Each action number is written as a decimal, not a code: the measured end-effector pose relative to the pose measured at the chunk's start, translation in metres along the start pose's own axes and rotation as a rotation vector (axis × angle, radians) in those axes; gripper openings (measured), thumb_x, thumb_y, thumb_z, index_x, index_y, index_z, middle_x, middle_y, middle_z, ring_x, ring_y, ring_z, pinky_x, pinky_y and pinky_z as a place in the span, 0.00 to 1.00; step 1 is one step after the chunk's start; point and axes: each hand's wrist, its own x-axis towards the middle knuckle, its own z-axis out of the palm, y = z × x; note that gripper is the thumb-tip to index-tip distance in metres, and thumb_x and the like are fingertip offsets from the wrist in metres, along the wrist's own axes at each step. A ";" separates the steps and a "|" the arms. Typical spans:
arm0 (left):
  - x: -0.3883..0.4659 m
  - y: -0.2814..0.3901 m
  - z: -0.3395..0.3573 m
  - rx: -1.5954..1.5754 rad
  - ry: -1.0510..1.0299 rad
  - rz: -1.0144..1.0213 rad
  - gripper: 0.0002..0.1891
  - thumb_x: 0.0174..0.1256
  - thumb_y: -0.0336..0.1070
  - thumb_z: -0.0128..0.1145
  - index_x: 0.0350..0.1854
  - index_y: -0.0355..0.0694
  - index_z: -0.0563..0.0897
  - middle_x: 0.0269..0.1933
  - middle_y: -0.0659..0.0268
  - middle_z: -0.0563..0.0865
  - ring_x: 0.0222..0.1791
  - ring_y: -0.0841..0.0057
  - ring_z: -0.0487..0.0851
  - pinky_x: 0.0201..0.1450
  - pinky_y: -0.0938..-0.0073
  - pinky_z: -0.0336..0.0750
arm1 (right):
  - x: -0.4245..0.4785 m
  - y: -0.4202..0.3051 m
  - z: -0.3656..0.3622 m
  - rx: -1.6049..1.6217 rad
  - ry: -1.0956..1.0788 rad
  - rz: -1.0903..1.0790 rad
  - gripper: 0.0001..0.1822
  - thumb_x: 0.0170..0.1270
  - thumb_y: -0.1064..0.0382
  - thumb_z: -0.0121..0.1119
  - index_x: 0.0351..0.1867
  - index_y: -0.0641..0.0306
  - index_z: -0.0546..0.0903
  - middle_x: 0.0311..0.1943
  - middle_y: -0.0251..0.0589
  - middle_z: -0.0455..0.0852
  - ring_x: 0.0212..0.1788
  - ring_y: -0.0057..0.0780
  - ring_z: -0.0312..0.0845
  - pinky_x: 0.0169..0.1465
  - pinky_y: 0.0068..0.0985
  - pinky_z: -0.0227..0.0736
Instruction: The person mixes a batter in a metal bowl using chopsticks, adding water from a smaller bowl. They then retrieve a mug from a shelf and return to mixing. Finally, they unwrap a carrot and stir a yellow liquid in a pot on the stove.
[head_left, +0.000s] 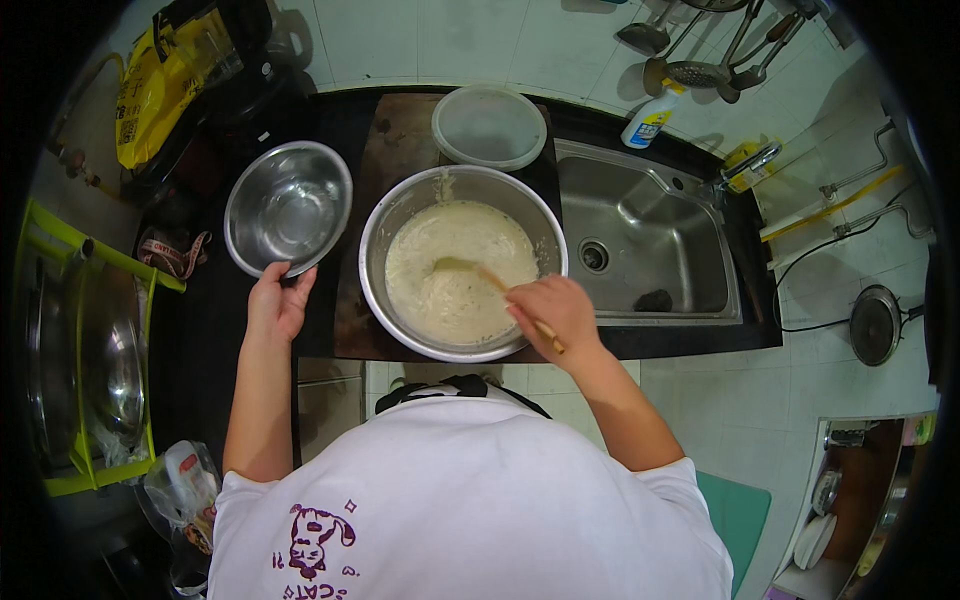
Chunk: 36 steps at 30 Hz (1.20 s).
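Note:
My left hand (280, 304) grips the near rim of a smaller steel bowl (289, 206), tilted a little; only clear liquid or bare shiny metal shows inside, I cannot tell which. In my right hand (553, 319) is the handle of a wooden spoon or spatula (495, 283). Its blurred head dips into a pale, thick batter-like mixture (450, 232). That mixture partly fills a large metal basin (373, 300), which has smears on its far inner wall. The basin rests on a dark wooden board (352, 330).
A round translucent lid (489, 127) lies behind the basin. To the right are a steel sink (645, 225) with a dark scrubber (653, 301) and a spray bottle (651, 120). Ladles and a skimmer (697, 73) hang on the wall. A green rack (82, 337) holds pans at left.

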 end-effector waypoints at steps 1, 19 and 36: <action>0.006 0.001 -0.013 -0.020 0.018 -0.006 0.14 0.62 0.24 0.47 0.49 0.23 0.68 0.49 0.49 0.77 0.44 0.58 0.81 0.48 0.65 0.83 | 0.001 -0.002 -0.007 -0.044 -0.025 0.049 0.04 0.51 0.69 0.62 0.28 0.58 0.80 0.24 0.38 0.82 0.25 0.40 0.75 0.32 0.32 0.68; 0.045 -0.027 -0.122 -0.193 0.147 -0.133 0.15 0.61 0.24 0.47 0.49 0.25 0.69 0.49 0.48 0.76 0.46 0.53 0.79 0.46 0.67 0.83 | 0.014 -0.037 -0.014 -0.024 -0.270 0.255 0.02 0.56 0.67 0.58 0.28 0.60 0.81 0.24 0.41 0.82 0.27 0.41 0.77 0.30 0.33 0.70; 0.043 -0.050 -0.110 -0.022 0.059 -0.312 0.31 0.58 0.56 0.62 0.54 0.38 0.70 0.43 0.58 0.79 0.42 0.69 0.82 0.43 0.70 0.81 | -0.048 -0.005 0.002 1.053 0.468 1.309 0.16 0.60 0.61 0.63 0.46 0.62 0.74 0.33 0.37 0.84 0.29 0.20 0.80 0.25 0.16 0.74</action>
